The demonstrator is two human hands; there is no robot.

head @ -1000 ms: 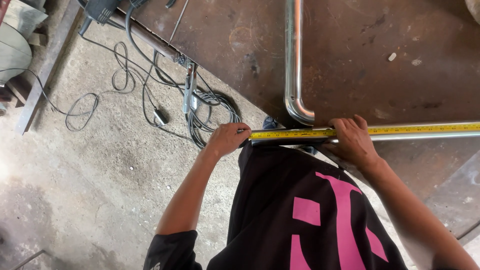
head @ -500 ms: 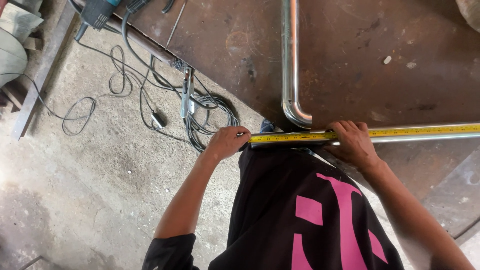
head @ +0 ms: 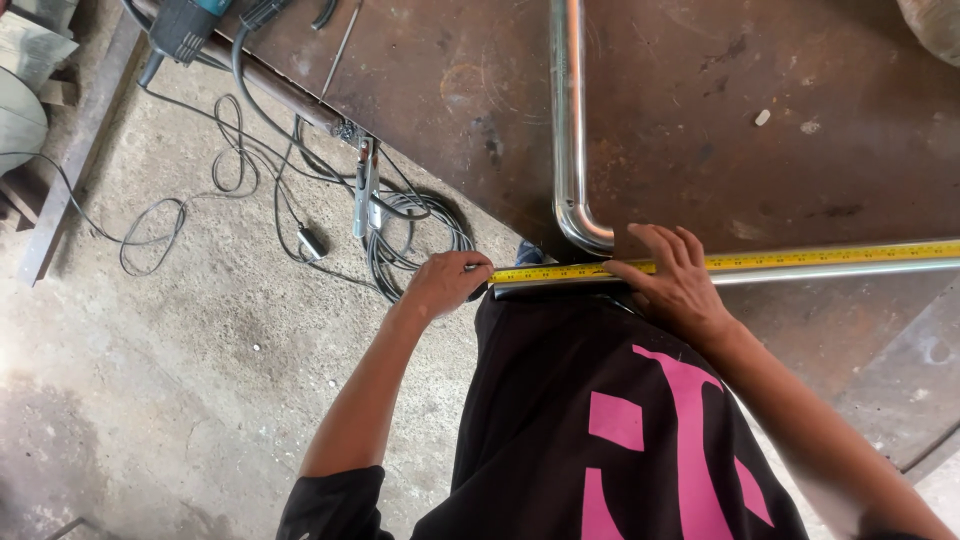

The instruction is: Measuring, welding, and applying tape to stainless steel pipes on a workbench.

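- The left hand [head: 445, 283] is curled closed, fingertips pinched together and pointing right, the wrist bent slightly.
- The left forearm runs bare from a black sleeve up to it.
- The right hand [head: 672, 282] lies palm down, fingers spread flat and pointing up-left.
- The right forearm stretches straight from the lower right.

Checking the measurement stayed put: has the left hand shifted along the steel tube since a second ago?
No. The left hand still pins the tape measure at the steel tube end, same spot relative to the bent tube.

The right hand [head: 672, 282] seems to have opened flatter over the tape measure [head: 800, 260].
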